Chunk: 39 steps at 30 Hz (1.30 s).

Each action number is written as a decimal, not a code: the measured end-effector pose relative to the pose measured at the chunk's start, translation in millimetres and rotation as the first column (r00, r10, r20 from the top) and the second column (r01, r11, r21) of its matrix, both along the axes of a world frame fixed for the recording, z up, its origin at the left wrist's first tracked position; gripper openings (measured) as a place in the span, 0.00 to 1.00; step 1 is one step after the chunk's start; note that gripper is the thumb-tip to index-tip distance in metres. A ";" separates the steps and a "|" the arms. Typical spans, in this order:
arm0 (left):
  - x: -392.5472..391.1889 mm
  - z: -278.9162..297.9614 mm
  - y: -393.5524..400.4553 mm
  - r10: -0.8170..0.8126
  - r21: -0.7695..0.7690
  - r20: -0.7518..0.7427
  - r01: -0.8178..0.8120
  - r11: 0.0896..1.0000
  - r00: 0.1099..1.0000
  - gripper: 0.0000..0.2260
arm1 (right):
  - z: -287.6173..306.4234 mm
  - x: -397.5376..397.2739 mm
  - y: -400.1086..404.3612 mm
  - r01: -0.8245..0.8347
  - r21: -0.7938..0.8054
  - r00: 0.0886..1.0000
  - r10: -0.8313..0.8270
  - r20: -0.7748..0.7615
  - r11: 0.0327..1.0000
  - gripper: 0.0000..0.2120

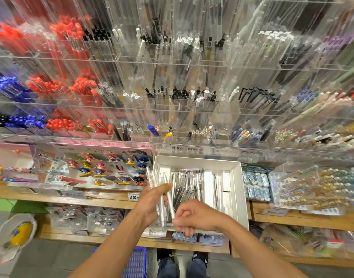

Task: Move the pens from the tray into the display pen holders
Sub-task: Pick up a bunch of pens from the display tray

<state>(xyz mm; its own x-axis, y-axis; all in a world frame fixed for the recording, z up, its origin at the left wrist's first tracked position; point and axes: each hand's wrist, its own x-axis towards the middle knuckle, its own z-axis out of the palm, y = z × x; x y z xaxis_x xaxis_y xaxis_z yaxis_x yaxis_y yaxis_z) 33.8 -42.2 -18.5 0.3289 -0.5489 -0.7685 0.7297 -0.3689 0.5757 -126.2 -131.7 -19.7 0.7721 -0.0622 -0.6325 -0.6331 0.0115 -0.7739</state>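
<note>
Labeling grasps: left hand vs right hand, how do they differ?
The left hand grips a bunch of clear pens, fanned upward over the white tray. The right hand pinches the lower end of a single pen. The left sits higher and further left. Both are bare and hold pens above the tray.

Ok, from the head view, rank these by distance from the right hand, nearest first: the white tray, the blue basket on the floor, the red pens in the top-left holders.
Measured from the right hand, which pinches one pen:
1. White tray: directly behind and around the hand, nearest.
2. Blue basket: below and to the left, on the floor.
3. Red pens: far up and left in the display holders, farthest.
</note>
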 end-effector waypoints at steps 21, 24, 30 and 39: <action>30.1 0.9 26.1 0.076 -0.090 -0.241 -0.101 0.991 0.967 0.09 | -30.9 -13.5 -34.5 -0.363 -0.364 0.915 0.253 -0.314 0.858 0.11; 27.3 1.3 22.6 0.063 -0.106 -0.272 -0.095 0.990 0.960 0.10 | -12.5 -26.1 -39.2 0.143 -0.206 0.976 -0.173 -0.135 0.968 0.08; 19.2 3.2 10.9 0.013 -0.078 -0.263 -0.034 0.996 0.965 0.15 | 20.3 -17.8 -17.2 0.368 -0.080 0.930 -0.368 0.016 0.926 0.06; 15.4 9.2 8.6 -0.330 -0.028 0.171 0.340 0.940 0.928 0.20 | 57.0 -3.2 -34.9 0.095 -0.513 0.993 -0.048 0.104 0.853 0.04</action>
<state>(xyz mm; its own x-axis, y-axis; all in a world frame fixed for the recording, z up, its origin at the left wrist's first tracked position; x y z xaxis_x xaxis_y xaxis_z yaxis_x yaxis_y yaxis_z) 49.3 -33.6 -9.3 0.2357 -0.6893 -0.6850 0.4646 -0.5392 0.7024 -129.4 -166.6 37.3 0.8018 -0.4183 -0.4269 -0.5782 -0.3619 -0.7313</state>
